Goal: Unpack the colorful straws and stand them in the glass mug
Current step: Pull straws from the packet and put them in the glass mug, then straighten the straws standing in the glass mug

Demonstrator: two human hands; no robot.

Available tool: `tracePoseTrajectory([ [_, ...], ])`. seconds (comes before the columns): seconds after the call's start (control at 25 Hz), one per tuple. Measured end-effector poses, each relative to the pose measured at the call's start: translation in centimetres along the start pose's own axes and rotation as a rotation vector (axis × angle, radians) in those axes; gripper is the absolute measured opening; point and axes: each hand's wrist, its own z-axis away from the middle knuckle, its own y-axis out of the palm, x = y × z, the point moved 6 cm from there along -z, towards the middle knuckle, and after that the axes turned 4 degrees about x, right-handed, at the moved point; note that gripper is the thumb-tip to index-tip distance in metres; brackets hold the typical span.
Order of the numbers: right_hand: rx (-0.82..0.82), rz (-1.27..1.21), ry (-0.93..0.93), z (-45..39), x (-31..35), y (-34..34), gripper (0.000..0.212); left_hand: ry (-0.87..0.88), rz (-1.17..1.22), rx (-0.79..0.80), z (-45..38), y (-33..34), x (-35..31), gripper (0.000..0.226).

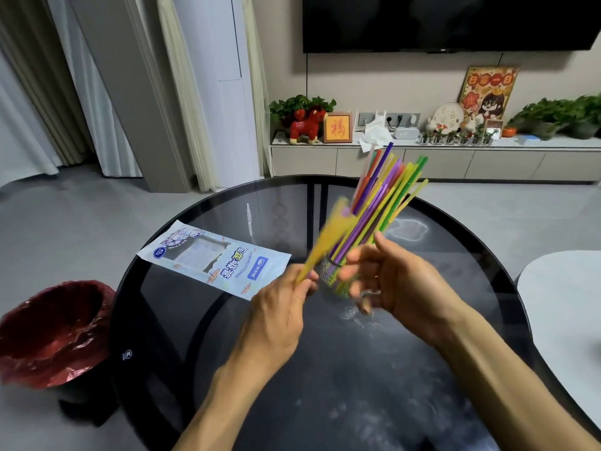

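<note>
A bundle of colorful straws [387, 187] stands tilted to the right in the glass mug [331, 275] near the middle of the round black glass table [227, 336]. My left hand [276, 317] pinches a few yellow straws [328, 239], blurred by motion, just left of the mug. My right hand [400, 281] is at the mug's right side with fingers curled toward it; whether it grips the mug is unclear. The flat straw package [214, 255] lies on the table to the left.
A bin lined with a red bag [55, 330] stands on the floor left of the table. A white table edge [566, 304] is at the right. A TV cabinet [435, 157] with plants and ornaments runs along the back wall.
</note>
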Motion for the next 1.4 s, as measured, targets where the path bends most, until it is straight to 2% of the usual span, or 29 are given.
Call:
tracePoseTrajectory([
  [0.08,-0.083,0.108,-0.244,0.0,1.6,-0.4,0.029,-0.047,0.319,-0.017,-0.5,-0.1,0.0,0.018],
  [0.16,-0.002,0.239,-0.359,0.0,1.7,0.9,0.037,-0.112,0.39,0.123,-0.4,1.2,0.7,0.016],
  [0.24,0.068,0.392,-0.389,-0.4,0.8,2.0,0.034,-0.206,0.293,0.346,0.7,3.3,1.9,0.015],
  [0.32,0.053,0.542,-0.407,-0.8,-0.1,2.4,0.021,-0.228,0.229,0.486,1.5,4.2,2.7,0.017],
  [0.52,0.045,0.62,-0.408,-1.2,-1.0,3.1,0.006,-0.234,0.259,0.636,1.6,4.1,2.2,0.022],
  [0.68,0.099,0.645,-0.366,-1.5,-1.7,3.1,0.027,-0.254,0.304,0.72,1.9,4.4,2.4,0.024],
  [0.76,0.115,0.644,-0.352,-1.5,-1.8,3.0,0.023,-0.259,0.284,0.747,1.9,4.3,2.8,0.023],
  [0.84,0.064,0.641,-0.373,-1.6,-1.8,2.6,0.016,-0.297,0.272,0.741,2.0,4.5,3.2,0.022],
  [0.92,-0.009,0.599,-0.398,-1.8,-1.9,2.1,0.014,-0.305,0.177,0.662,1.7,4.3,3.7,0.021],
  [1.04,-0.242,0.496,-0.472,-2.1,0.0,0.1,0.009,-0.294,0.189,0.415,0.7,2.9,4.4,0.021],
  [1.16,-0.51,0.175,-0.607,-1.7,4.5,-3.7,0.013,-0.321,0.222,0.216,0.2,1.3,4.6,0.02],
  [1.24,-0.577,0.078,-0.663,-1.6,6.3,-5.6,0.015,-0.333,0.198,0.203,0.4,1.3,4.6,0.019],
  [1.4,-0.658,0.231,-0.571,-3.2,4.0,-6.6,0.016,-0.338,0.157,0.225,0.4,1.6,4.7,0.018],
])
